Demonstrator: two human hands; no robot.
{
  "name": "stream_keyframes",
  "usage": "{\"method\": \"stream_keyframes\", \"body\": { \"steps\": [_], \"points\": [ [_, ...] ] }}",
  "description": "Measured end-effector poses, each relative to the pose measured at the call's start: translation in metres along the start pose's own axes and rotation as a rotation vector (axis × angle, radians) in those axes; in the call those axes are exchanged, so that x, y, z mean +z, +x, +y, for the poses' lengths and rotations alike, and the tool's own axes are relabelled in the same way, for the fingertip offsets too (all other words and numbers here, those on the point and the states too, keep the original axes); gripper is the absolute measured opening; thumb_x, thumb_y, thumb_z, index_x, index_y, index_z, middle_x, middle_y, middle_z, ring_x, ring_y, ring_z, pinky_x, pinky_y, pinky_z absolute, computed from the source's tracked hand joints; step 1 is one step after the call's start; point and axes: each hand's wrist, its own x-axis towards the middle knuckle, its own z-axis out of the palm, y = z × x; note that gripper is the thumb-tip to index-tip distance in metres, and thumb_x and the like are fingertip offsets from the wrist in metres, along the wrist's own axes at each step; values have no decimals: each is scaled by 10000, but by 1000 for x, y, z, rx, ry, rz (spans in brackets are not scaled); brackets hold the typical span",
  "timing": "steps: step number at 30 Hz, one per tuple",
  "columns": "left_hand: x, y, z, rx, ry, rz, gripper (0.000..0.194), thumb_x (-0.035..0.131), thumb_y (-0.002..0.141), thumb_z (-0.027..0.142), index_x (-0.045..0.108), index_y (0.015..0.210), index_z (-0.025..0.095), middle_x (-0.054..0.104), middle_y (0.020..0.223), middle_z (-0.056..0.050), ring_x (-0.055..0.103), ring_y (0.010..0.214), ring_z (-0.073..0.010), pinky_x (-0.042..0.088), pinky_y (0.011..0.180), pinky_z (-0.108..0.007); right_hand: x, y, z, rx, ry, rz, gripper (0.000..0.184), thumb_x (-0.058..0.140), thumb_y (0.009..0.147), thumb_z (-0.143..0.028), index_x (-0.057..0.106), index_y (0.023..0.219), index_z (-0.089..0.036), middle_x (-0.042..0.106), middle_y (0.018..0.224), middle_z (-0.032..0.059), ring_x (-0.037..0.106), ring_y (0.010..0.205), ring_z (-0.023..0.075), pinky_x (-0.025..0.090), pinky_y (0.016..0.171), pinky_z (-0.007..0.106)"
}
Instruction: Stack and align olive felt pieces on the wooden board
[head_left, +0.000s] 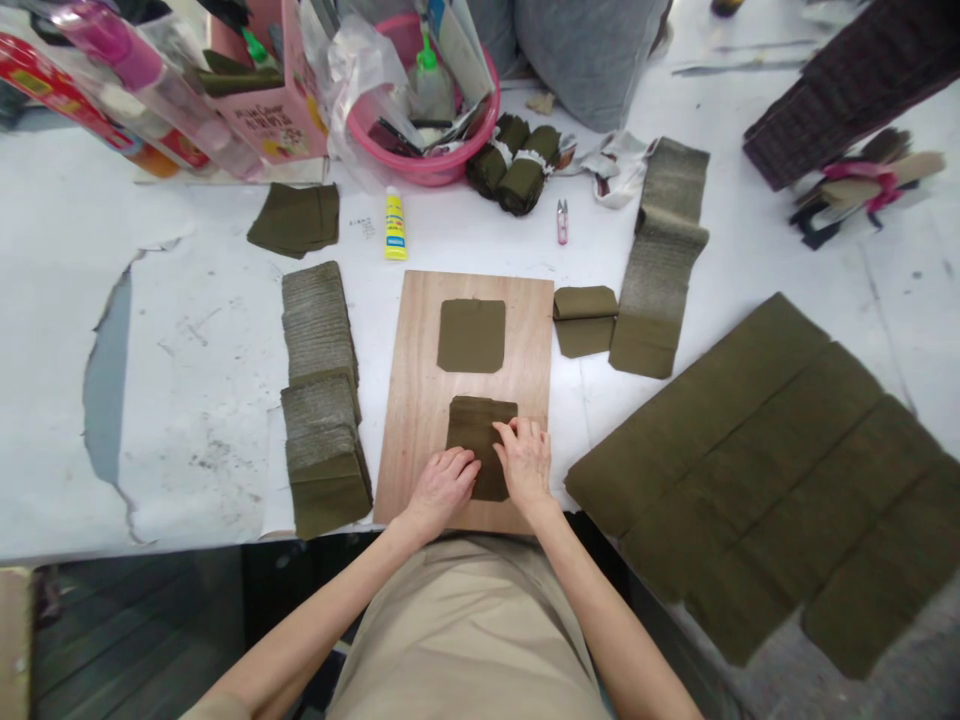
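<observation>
Resting on the lower olive fabric piece [484,425], my two hands meet it from either side, near the front edge of the wooden board [416,400] where it lies. My left hand [446,485] has its fingers bent and close together over the piece's left side; I cannot tell whether they pinch any cloth. My right hand [525,458] is partly open on the right side, fingers curved, a small gap between forefinger and thumb, with no clear pinch on the cloth.

Beyond my fingers, the upper olive fabric piece [471,336] lies flat on the same board. Left of the board is a fanned stack of olive pieces [322,400]; to its right are a folded olive piece [585,325] and a long overlapping row of pieces [660,260]. The yellow tube [395,228] and thread snips [562,222] lie past the board's far edge, on the white tabletop [480,240].
</observation>
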Motion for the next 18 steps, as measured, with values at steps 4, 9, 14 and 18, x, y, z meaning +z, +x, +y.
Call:
{"method": "stream_keyframes", "body": {
  "steps": [4,9,14,18],
  "points": [
    [-6,-7,2,85,-35,-72,244,488,880,120,597,1087,192,625,1069,-85,565,1018,-226,479,860,-379,-1,2,-1,7,19,-5,291,605,852,-172,571,1132,-245,554,1067,74,475,994,236,372,818,379],
    [-7,7,-1,6,-12,42,247,464,893,138,600,1096,176,618,1071,-102,551,1039,-234,479,888,-397,-4,4,-1,19,18,-4,265,636,835,-183,573,1087,-232,557,1059,67,472,1003,234,365,830,370],
    [-1,4,-7,34,-22,30,255,480,873,113,612,1081,179,627,1014,-98,578,957,-218,500,836,-382,-3,7,4,61,0,-1,288,703,790,-240,572,1045,-229,557,1045,60,479,970,231,371,807,360],
    [-11,8,-12,14,-124,15,205,444,910,147,620,1008,185,624,897,-66,578,843,-178,505,739,-312,-3,10,7,60,-20,4,327,727,769,-266,560,1048,-228,561,1026,58,478,975,232,368,807,355]
  ]
}}
